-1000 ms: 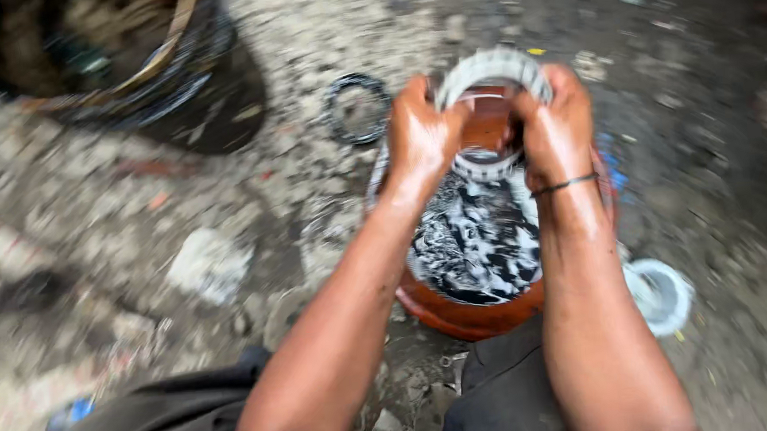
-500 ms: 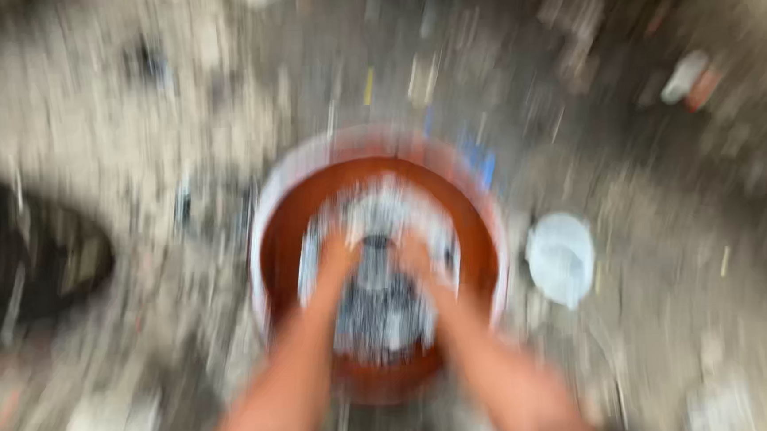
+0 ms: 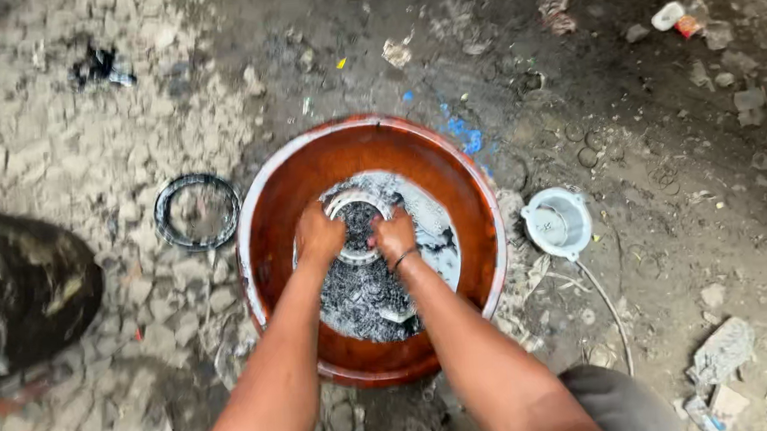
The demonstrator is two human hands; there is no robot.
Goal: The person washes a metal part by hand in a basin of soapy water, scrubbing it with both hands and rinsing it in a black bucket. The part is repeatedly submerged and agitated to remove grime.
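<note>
A round reddish-brown basin (image 3: 268,214) sits on the dirt ground and holds dark, foamy liquid. Both my hands are down inside it. My left hand (image 3: 318,235) grips the left side of a pale metal ring (image 3: 353,200) that lies partly under the liquid. My right hand (image 3: 394,235), with a thin band at the wrist, grips the ring's right side. The lower part of the ring is hidden by my fingers and the liquid.
A dark ring (image 3: 197,211) lies on the ground left of the basin. A small white round cap (image 3: 558,222) with a thin wire sits to its right. A dark, dirty container (image 3: 15,291) is at the far left. Rubble and scraps are scattered about.
A second ago both hands held the ring above the basin; they have lowered it into the liquid. The camera view has swung to look straight down over the basin.
</note>
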